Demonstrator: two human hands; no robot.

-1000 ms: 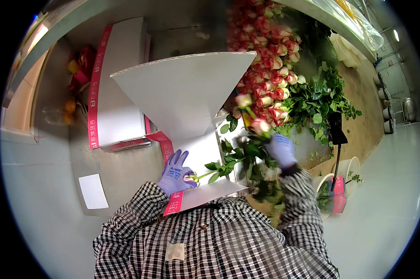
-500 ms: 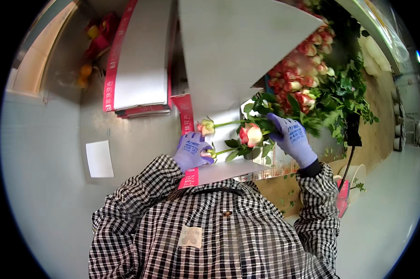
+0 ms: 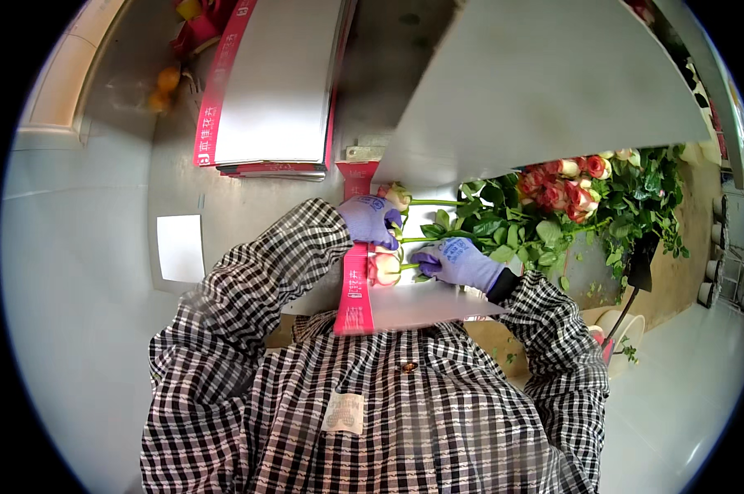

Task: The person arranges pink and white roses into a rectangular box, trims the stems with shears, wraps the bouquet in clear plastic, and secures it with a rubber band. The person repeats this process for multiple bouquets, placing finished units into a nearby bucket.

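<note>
Both my hands wear purple gloves. My left hand [image 3: 370, 220] closes on the bloom end of a pale rose [image 3: 398, 195] whose green stem runs to the right. My right hand [image 3: 458, 262] grips the stem of a pink-cream rose [image 3: 384, 268] lying just below it. Both roses rest on a grey cardboard sheet with a red edge [image 3: 357, 295] in front of my chest. A large grey cardboard flap [image 3: 545, 82] rises above the hands and hides part of the flower pile.
A heap of red and cream roses with green leaves [image 3: 569, 193] lies to the right on the bench. A stack of flat grey cartons with red edges [image 3: 269, 90] sits at the upper left. A white paper sheet [image 3: 180, 247] lies on the left.
My head has tipped lower and closer. Both hands have moved left and down with the roses, laying them flat on the cardboard sheet with the blooms toward the red edge.
</note>
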